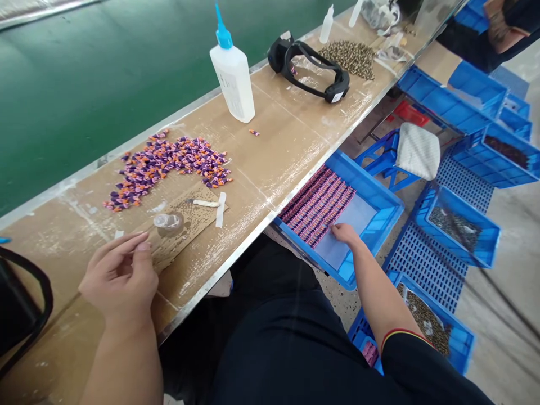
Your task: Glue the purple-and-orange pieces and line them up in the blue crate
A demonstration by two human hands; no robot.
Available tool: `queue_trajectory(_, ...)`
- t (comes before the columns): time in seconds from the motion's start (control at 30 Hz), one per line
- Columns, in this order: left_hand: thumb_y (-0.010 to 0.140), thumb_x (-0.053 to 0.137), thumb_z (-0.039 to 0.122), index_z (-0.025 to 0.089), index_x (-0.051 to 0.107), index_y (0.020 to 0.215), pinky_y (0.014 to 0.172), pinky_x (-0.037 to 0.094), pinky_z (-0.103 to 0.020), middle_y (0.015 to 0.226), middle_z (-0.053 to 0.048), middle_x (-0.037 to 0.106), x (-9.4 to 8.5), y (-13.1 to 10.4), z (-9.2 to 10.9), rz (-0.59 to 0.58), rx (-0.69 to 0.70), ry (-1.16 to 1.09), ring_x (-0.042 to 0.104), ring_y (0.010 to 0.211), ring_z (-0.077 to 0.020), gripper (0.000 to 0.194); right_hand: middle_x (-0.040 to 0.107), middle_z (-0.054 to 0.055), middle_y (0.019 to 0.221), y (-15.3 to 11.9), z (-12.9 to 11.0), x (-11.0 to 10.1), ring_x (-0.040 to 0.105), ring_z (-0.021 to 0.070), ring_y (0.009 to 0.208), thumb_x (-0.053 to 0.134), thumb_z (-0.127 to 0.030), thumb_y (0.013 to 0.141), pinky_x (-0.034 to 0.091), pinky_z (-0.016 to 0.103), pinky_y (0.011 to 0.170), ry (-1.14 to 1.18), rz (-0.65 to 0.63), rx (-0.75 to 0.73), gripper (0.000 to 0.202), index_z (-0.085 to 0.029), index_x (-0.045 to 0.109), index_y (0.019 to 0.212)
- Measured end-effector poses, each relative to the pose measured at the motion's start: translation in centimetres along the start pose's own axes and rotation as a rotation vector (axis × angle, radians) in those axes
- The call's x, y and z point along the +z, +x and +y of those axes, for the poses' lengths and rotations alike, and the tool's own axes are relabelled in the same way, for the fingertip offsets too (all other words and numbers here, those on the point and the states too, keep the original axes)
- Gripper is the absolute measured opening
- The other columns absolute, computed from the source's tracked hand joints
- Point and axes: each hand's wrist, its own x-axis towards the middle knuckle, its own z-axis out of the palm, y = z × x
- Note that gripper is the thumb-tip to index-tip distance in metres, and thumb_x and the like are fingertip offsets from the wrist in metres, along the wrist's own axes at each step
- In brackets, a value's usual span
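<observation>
My left hand (pixel 122 273) hovers over the near edge of a cardboard piece (pixel 198 219), thumb and fingertips pinched together; what lies between them, if anything, is too small to make out. A small clear cup (pixel 167 221) stands on the cardboard, beside a thin white-handled tool (pixel 206 203) with a dark tip. Behind it spreads a pile of small purple, orange and pink knotted pieces (pixel 169 157). To the right, my right hand (pixel 346 234) reaches into a blue tray (pixel 379 211). Its closed fingers are at the end of neat rows of similar pieces (pixel 318 205), hiding anything they hold.
A white squeeze bottle (pixel 233 79) with a blue nozzle stands upright on the bench. Beyond lie a black headset strap (pixel 310 67) and a heap of brownish beads (pixel 350 58). A blue stool (pixel 400 152) and filled bins (pixel 458 225) occupy the right. Another person's arm (pixel 502 31) shows top right.
</observation>
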Motion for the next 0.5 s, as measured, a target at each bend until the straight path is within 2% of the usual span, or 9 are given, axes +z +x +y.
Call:
queue_trajectory(0.13, 0.076, 0.074, 0.051, 0.015, 0.085, 0.089, 0.062, 0.051, -0.034, 0.091, -0.014, 0.082, 0.0, 0.0, 0.0, -0.003, 0.023, 0.003, 0.074, 0.076, -0.024, 0.04, 0.073, 0.009, 0.132, -0.7, -0.2, 0.6, 0.074, 0.0241, 0.111, 0.071, -0.046, 0.108, 0.065, 0.045, 0.097, -0.003, -0.076, -0.04, 0.034, -0.019, 0.072, 0.131)
queue_trajectory(0.37, 0.074, 0.072, 0.055, 0.013, 0.085, 0.085, 0.062, 0.051, -0.036, 0.087, -0.017, 0.08, 0.1, 0.2, 0.5, -0.004, 0.006, 0.023, 0.072, 0.073, -0.0249, 0.046, 0.071, 0.01, 0.137, -0.8, -0.8, 1.3, 0.073, 0.0254, 0.116, 0.071, -0.045, 0.108, 0.064, 0.047, 0.1, -0.012, -0.106, -0.073, 0.035, -0.02, 0.071, 0.134)
queue_trajectory(0.5, 0.074, 0.071, 0.056, 0.015, 0.084, 0.085, 0.065, 0.052, -0.037, 0.088, -0.015, 0.08, 0.2, 0.2, 0.7, -0.007, 0.002, 0.029, 0.072, 0.075, -0.0251, 0.044, 0.072, 0.01, 0.136, -1.2, -0.8, 1.6, 0.073, 0.0249, 0.115, 0.07, -0.045, 0.109, 0.064, 0.046, 0.1, 0.0, -0.135, -0.091, 0.033, -0.021, 0.072, 0.131)
